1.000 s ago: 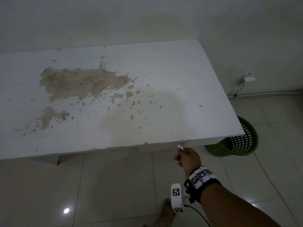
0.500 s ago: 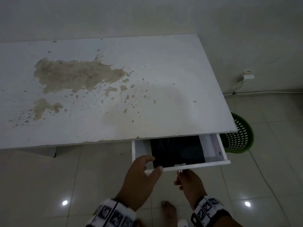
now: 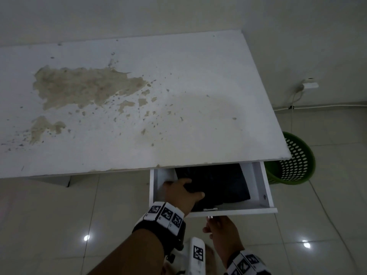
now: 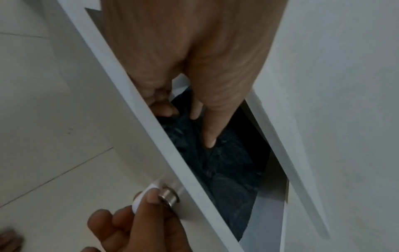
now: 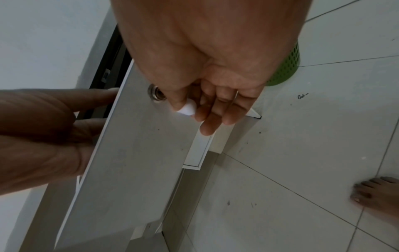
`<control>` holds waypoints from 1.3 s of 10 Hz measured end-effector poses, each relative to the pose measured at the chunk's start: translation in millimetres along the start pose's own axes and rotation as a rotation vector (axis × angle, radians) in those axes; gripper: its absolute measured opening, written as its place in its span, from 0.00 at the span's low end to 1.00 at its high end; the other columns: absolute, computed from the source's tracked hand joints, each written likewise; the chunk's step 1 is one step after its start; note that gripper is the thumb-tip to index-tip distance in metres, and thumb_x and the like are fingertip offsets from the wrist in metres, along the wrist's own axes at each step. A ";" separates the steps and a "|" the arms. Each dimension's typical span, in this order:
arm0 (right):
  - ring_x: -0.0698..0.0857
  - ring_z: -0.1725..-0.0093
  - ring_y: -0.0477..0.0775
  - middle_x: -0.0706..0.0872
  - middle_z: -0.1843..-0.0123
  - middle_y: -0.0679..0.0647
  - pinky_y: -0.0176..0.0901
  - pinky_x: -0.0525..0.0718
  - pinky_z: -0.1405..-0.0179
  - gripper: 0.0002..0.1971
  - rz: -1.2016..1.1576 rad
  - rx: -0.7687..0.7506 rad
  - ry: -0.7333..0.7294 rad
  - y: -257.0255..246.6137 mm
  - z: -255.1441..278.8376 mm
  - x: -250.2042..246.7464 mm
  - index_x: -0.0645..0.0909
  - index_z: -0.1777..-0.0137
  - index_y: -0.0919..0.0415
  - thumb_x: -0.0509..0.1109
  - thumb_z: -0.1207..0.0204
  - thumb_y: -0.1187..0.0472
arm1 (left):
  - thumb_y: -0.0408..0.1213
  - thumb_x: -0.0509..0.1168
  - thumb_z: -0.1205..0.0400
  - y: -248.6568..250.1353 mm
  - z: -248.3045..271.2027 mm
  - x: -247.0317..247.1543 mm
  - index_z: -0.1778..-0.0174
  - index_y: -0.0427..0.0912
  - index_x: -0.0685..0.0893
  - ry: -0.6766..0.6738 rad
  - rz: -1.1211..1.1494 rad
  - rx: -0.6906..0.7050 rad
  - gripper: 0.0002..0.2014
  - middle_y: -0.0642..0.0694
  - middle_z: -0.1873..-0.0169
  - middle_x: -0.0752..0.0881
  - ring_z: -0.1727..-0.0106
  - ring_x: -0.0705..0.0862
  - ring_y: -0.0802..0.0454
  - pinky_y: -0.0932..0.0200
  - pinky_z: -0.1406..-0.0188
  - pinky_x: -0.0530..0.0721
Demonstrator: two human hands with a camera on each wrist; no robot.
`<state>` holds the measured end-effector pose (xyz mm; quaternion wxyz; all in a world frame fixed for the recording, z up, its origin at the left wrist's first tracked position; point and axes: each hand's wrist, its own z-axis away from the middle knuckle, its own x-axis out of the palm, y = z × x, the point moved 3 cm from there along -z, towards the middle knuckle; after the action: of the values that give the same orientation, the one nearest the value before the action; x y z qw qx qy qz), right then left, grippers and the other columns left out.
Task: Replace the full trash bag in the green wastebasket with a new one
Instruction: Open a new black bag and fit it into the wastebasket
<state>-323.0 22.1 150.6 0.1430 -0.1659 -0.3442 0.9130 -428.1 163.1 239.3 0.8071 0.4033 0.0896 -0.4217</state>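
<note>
A white drawer stands pulled out under the table's front right edge. Folded black trash bags lie inside it. My left hand reaches into the drawer and grips the left edge of the top black trash bag, thumb and fingers on the plastic. My right hand pinches the drawer knob on the drawer front. The green wastebasket stands on the floor to the right, partly hidden behind the table corner, its perforated inner wall showing.
The white table has a worn, stained top and stands against the wall. A wall plug with a white cable runs along the floor behind the basket. My bare foot is on the tiled floor below the drawer.
The drawer went from shut to pulled well out by my right hand. My left hand came in, touched the drawer front, then moved inside onto the black bag.
</note>
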 end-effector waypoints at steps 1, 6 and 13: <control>0.91 0.61 0.51 0.89 0.63 0.56 0.48 0.83 0.61 0.09 -0.013 -0.010 0.019 3.6 -0.9 0.5 0.82 0.55 0.60 0.67 0.18 0.56 | 0.42 0.79 0.25 1.3 1.7 5.8 0.29 0.43 0.83 0.003 0.179 0.022 0.28 0.46 0.34 0.85 0.40 0.86 0.53 0.72 0.52 0.82; 0.90 0.55 0.52 0.91 0.59 0.52 0.57 0.86 0.47 0.11 0.087 0.077 0.020 -7.0 0.6 -1.8 0.82 0.52 0.59 0.65 0.18 0.51 | 0.17 0.63 0.18 -19.6 69.9 -34.9 0.33 0.54 0.83 -0.061 0.816 0.037 0.27 0.48 0.37 0.88 0.38 0.88 0.48 0.49 0.38 0.88; 0.88 0.55 0.55 0.90 0.55 0.58 0.53 0.88 0.40 0.10 0.112 -0.049 -0.003 -145.0 -78.2 2.1 0.84 0.65 0.55 0.70 0.22 0.62 | 0.13 0.67 0.22 -123.6 114.9 -89.2 0.52 0.66 0.93 0.184 0.383 0.186 0.34 0.57 0.42 0.90 0.40 0.84 0.74 0.79 0.42 0.79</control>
<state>-272.2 173.1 192.8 0.0871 -0.1867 -0.3571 0.9111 -599.7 94.4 287.0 0.8202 0.5223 0.0454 -0.2288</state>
